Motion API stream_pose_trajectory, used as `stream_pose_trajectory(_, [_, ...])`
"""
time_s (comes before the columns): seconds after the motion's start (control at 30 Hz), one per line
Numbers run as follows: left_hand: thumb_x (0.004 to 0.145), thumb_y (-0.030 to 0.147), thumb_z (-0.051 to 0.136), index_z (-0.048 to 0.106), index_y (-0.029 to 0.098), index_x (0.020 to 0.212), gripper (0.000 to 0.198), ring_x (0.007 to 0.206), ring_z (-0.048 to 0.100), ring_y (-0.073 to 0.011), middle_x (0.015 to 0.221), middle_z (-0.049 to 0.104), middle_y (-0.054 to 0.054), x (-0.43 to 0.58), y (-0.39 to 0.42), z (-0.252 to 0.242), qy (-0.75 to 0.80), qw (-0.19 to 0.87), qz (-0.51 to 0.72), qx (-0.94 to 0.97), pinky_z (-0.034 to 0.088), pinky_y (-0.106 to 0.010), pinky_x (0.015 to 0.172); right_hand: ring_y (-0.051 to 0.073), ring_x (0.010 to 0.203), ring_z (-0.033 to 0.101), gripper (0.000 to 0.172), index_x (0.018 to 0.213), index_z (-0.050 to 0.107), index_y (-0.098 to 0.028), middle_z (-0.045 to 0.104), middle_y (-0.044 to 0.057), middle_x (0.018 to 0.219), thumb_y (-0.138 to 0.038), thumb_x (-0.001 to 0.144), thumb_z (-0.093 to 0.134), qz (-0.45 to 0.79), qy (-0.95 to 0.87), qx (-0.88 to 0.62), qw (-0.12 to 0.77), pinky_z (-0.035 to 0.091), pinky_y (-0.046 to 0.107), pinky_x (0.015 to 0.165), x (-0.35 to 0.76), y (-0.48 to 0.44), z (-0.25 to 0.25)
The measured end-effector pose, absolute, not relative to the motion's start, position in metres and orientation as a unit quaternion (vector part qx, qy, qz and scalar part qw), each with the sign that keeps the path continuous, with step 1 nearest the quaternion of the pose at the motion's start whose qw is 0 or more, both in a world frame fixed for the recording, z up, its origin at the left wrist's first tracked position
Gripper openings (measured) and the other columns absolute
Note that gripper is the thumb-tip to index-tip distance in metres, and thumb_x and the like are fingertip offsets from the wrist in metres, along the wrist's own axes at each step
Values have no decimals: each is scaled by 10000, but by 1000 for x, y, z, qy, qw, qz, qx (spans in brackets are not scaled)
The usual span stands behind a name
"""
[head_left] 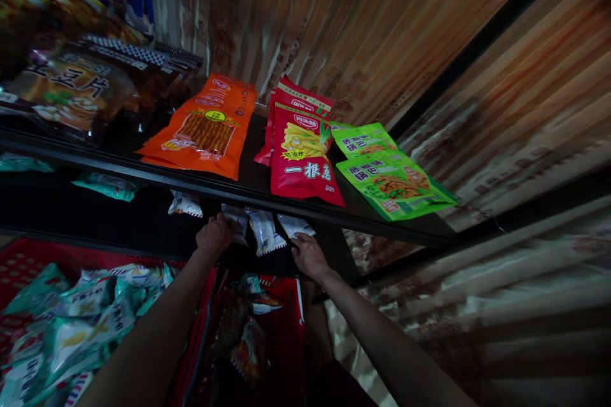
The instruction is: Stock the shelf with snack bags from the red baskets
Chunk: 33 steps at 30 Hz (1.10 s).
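Both my arms reach under a dark shelf [305, 200]. My left hand [214, 235] is curled around white snack packets [241, 222] lying on the lower shelf. My right hand [308, 255] rests on another white packet [294, 226], with its fingers pressed down on the packet's edge. A third white packet [265, 232] lies between the two hands. The fingertips of both hands are partly hidden in the shadow under the shelf.
On the upper shelf lie orange [203, 130], red [303, 156] and green [394, 181] snack bags, with dark bags [71, 92] at the left. Below are red baskets [28, 261] holding teal-and-white packets [71, 324] and other snacks [248, 343]. A striped wall [477, 44] closes the right.
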<state>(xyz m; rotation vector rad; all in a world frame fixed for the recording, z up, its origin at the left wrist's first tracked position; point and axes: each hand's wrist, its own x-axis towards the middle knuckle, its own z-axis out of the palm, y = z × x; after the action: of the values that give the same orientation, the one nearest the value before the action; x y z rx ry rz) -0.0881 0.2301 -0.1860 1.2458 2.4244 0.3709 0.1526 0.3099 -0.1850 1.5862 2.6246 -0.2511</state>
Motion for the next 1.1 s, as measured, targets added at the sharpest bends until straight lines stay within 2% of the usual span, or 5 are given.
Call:
stream_pose_trajectory(0.1, [880,359,369,487,76,1233,468,1079,573,-336,1145,580,-209,-84,223,-175,861,135,124,474,447,-437,869,203,1292,429,380,1165,639,-102,554,144,1305,-181,824,493,-129,846,516,27,293,290,1094,149,299,-171])
stream_pose_trajectory(0.23, [867,261,369,538,92,1198,408,1091,550,-310,1170,572,-193,-69,207,-156,830,69,114,542,427,-419,907,185,1305,424,355,1150,649,-161,523,105,1347,-215,834,497,-200,809,552,-46,301,302,1097,149,272,-156])
stream_pose_trajectory(0.43, [839,256,420,560,106,1209,423,1230,471,-257,1327,506,-162,-15,171,-127,744,133,112,645,369,-348,1020,200,1252,488,290,1037,699,-177,624,100,1209,-240,808,533,-345,729,571,-154,368,322,1044,165,225,-145])
stream_pose_trajectory(0.6, [826,286,453,525,102,1267,484,1361,319,-260,1452,373,-167,27,141,-97,690,193,112,688,289,-350,1094,230,1225,515,318,1029,700,-184,589,115,1271,-336,799,541,-431,671,531,-288,389,360,1024,186,197,-127])
stream_pose_trajectory(1.1, [803,250,480,536,189,1264,469,1348,350,-260,1463,380,-118,67,45,-61,638,302,51,706,319,-410,1095,193,1194,537,250,934,716,-185,662,82,1147,-216,794,511,-382,669,564,-296,413,340,1005,233,184,-97])
